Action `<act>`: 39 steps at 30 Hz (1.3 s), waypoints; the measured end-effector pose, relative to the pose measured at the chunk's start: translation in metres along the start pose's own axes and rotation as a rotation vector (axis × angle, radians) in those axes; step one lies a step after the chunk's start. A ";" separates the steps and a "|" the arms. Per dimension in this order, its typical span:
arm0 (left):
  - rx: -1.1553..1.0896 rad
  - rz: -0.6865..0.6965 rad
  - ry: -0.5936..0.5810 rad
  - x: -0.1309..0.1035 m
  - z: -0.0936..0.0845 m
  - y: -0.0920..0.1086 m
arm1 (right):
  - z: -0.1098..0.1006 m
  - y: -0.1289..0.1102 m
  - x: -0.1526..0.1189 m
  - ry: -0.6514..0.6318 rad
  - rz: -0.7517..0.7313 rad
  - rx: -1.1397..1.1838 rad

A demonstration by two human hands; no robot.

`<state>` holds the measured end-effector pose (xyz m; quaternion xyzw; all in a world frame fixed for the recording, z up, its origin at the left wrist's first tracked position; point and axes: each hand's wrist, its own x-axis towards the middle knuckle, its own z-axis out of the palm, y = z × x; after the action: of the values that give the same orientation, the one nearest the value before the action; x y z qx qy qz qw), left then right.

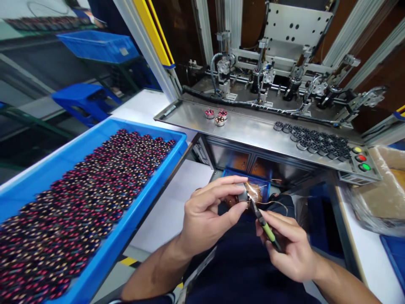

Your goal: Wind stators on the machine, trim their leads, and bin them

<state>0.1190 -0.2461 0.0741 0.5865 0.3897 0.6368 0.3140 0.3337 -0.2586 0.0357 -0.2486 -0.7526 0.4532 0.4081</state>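
Note:
Between the thumb and fingers of my left hand (204,213) is a small round grey motor stator (243,194), held above my lap. My right hand (289,247) is closed around pliers with green and black handles (267,229), which look like wire cutters. The dark tip of the pliers meets the right edge of the stator. A loose, thin copper-coloured wire (282,204) curves out to the right, just above my right hand. Fingers partly cover the stator, so its windings are hard to make out.
At left, a blue tray (182,141) holds many wound stators. Three wound stators (219,118) sit on the machine's metal ledge (243,128), with several dark cores (316,141) farther right. Below my hands is a blue bin (265,190) with copper-coloured scraps. Control buttons (361,158) and a plastic-lined box (376,185) are at right.

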 end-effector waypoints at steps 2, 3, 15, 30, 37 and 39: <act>-0.007 0.012 -0.012 0.000 0.000 0.000 | 0.000 0.000 -0.001 0.016 0.009 -0.009; -0.013 0.022 -0.021 -0.001 0.000 0.000 | 0.000 0.000 -0.002 0.023 0.023 -0.002; 0.036 0.100 -0.129 -0.002 -0.002 -0.002 | -0.005 -0.005 0.004 0.000 0.021 0.042; 0.036 0.225 -0.165 -0.004 -0.003 -0.012 | -0.011 -0.017 0.008 0.034 -0.021 -0.167; 0.024 0.221 -0.206 -0.007 -0.006 -0.010 | -0.010 -0.021 0.015 0.039 -0.043 -0.232; 0.019 0.221 -0.217 -0.008 -0.007 -0.009 | -0.010 -0.021 0.015 0.039 -0.035 -0.241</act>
<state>0.1125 -0.2489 0.0621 0.6939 0.2926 0.5968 0.2768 0.3336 -0.2524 0.0626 -0.2913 -0.7976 0.3475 0.3977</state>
